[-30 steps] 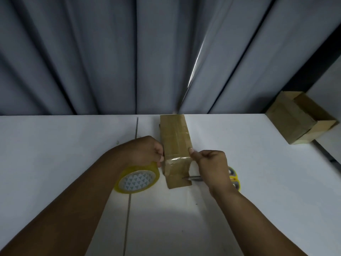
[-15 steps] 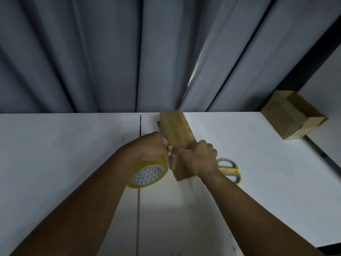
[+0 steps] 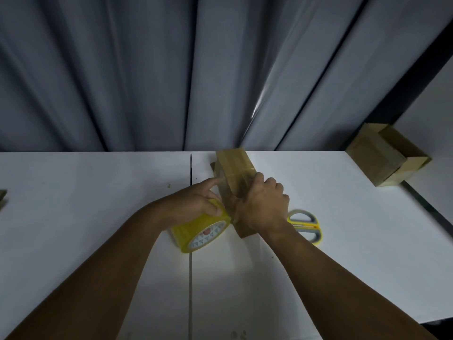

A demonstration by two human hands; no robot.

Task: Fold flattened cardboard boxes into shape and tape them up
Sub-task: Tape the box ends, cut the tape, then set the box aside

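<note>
A long narrow cardboard box lies on the white table, pointing away from me and angled slightly left. My left hand grips a yellow tape roll beside the box's left side, with its index finger stretched out against the box. My right hand lies over the near half of the box, fingers curled down on its taped top. A strip of clear tape spans between the roll and the box. The near end of the box is mostly hidden by my right hand.
Yellow-and-grey scissors lie on the table just right of my right wrist. Two assembled cardboard boxes sit at the table's far right corner. A bit of cardboard shows at the left edge. Grey curtains hang behind.
My right hand has moved from the box's right side onto its top. The box has swung slightly, and my left hand with the tape roll has shifted right along it, index finger now extended.
</note>
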